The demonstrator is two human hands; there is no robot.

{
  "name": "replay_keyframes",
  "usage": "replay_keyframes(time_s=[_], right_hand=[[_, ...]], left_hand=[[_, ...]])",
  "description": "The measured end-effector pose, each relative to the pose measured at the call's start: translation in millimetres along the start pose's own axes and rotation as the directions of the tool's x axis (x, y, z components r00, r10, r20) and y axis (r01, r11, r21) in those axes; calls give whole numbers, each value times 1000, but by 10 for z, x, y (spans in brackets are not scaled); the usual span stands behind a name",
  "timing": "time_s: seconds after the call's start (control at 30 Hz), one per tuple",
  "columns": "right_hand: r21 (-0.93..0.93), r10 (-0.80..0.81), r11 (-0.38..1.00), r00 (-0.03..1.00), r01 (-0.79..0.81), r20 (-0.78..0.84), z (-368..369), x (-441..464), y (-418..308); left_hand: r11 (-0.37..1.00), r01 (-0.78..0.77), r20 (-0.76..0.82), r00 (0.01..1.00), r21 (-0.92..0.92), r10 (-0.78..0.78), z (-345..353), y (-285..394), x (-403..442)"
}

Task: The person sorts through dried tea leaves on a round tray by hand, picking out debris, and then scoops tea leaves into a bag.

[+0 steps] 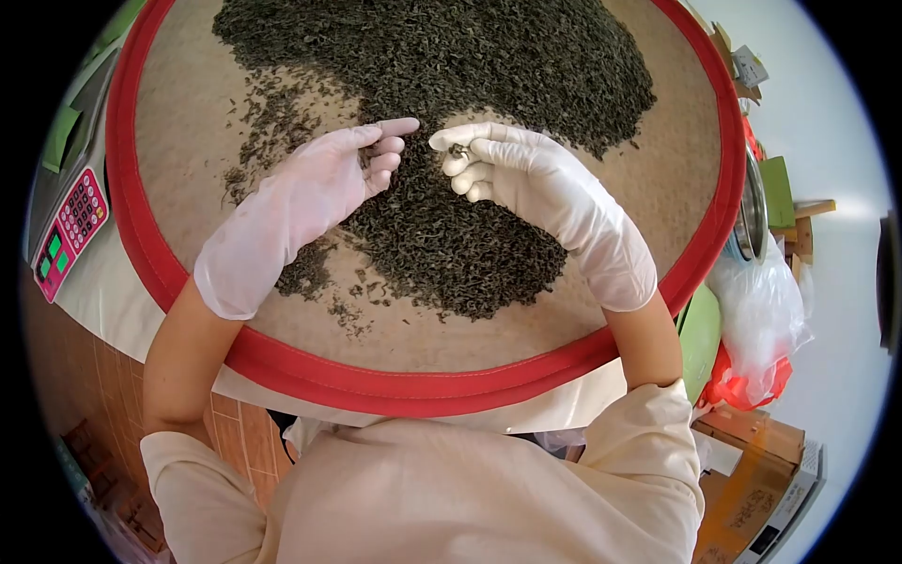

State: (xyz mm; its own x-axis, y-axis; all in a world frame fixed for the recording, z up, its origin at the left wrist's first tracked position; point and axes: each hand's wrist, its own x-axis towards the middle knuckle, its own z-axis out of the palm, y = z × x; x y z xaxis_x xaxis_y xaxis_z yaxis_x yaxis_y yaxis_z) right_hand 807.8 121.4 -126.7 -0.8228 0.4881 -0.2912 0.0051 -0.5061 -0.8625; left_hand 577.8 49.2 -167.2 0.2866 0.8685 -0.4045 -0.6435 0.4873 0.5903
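Dried leaves point(479, 258), dark and curled, lie loose on our round tray point(404, 387), its red rim closest to us. Past a bare strip, a lobe of leaves reaches toward that rim, w/ stray bits L of it. Both gloved hands hang over this lobe, tips facing, small gap b/w them. L hand point(319, 179): index stretched toward the R, other fingers loosely curled, nothing visible in it. R hand point(545, 174): fingers bent toward the thumb, a few tiny bits point(458, 150) at the tips; pinched or just clinging, we can't tell. Beyond, the main heap point(451, 66) covers much of the tray's far part, joined to our lobe.

Step in hand, we'd guess: picking thru leaves by fingertip, w/ most prob. left to do. Next move, as we judge it, calls for a light touch: L index meeting the R tips to part the bits w/o crushing them.
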Motion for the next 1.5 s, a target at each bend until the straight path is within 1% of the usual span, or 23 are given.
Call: replay_keyframes(time_s=[0.23, 0.3, 0.33, 0.37, 0.4, 0.43, 0.47, 0.53, 0.57, 0.6, 0.67, 0.8, 0.97, 1.03, 1.07, 1.17, 1.2, 1.3, 1.33, 1.4, 1.43, 1.47, 1.5], right_hand=[[12, -42, 999, 998, 42, -37, 64, -36, -24], [-127, -59, 991, 990, 44, -124, 45, -20, 6], [-126, -58, 991, 991, 43, -124, 70, -34, -9], [-514, -165, 858, 951, 7, -263, 120, -61, -38], [-804, -315, 586, 886, -100, -339, 155, -75, -55], [-978, -579, 199, 797, -65, -171, 11, -30, 79], [-978, -578, 199, 798, -66, -171, -51, 2, 128], [-999, -625, -34, 781, -8, 15, -63, 42, 155], [-999, -545, -28, 838, -21, -3, -48, 60, 147], [-996, -594, -36, 800, 86, 91, -17, 128, 218], [-993, -482, -8, 870, 115, 104, 63, 211, 295], [-985, -430, -162, 894, 62, 127, 113, 270, 410], [-977, -422, -197, 893, 78, 156, 122, 341, 447], [-994, -443, -73, 891, 78, 102, 122, 348, 460], [-994, -442, -73, 891, 82, 106, 118, 347, 463], [-949, -376, 305, 926, 75, -48, 60, 334, 427], [-949, -375, 304, 926, 78, -45, 81, 311, 382], [-726, -165, 678, 940, -111, -298, 193, 186, 144], [-728, -166, 677, 941, -109, -295, 144, 178, 125], [-407, -111, 913, 980, 35, -165, 36, 180, 97], [-320, -83, 947, 988, 38, -128, 31, 161, 66], [-321, -84, 946, 988, 39, -128, 17, 155, 66], [-198, -62, 979, 994, 44, -85, -2, 152, 74]], left_hand=[[998, -55, 6, 998, -6, 55, -6, 37, -18], [998, -64, -5, 998, 3, 64, -10, 35, -17], [998, -64, -6, 998, 2, 64, -28, 35, -12], [997, -80, 5, 997, -16, 80, -61, 40, 0], [995, -96, 16, 995, -34, 96, -92, 49, 8], [995, -96, 15, 995, -35, 96, -117, 64, 9], [990, -119, 14, 993, -70, 120, -142, 84, 10], [984, -141, 13, 990, -108, 143, -166, 109, 17], [982, -151, 34, 987, -111, 156, -167, 120, 21], [980, -162, 54, 984, -115, 169, -169, 124, 23], [980, -161, 50, 985, -115, 168, -170, 111, 29], [981, -158, 48, 985, -112, 164, -164, 95, 26], [980, -167, 49, 984, -111, 173, -161, 97, 21], [978, -172, 44, 983, -121, 178, -181, 116, 26], [976, -178, 50, 981, -125, 185, -198, 134, 28], [971, -190, 54, 978, -147, 200, -240, 180, 41], [968, -192, 57, 977, -164, 204, -249, 192, 42], [968, -190, 80, 976, -164, 205, -279, 209, 40], [968, -192, 80, 975, -163, 207, -275, 206, 37], [969, -182, 45, 980, -165, 192, -251, 183, 24], [969, -183, 47, 980, -164, 193, -251, 172, 26], [973, -176, 36, 982, -152, 183, -253, 157, 32], [976, -168, 26, 985, -139, 173, -253, 148, 38]])
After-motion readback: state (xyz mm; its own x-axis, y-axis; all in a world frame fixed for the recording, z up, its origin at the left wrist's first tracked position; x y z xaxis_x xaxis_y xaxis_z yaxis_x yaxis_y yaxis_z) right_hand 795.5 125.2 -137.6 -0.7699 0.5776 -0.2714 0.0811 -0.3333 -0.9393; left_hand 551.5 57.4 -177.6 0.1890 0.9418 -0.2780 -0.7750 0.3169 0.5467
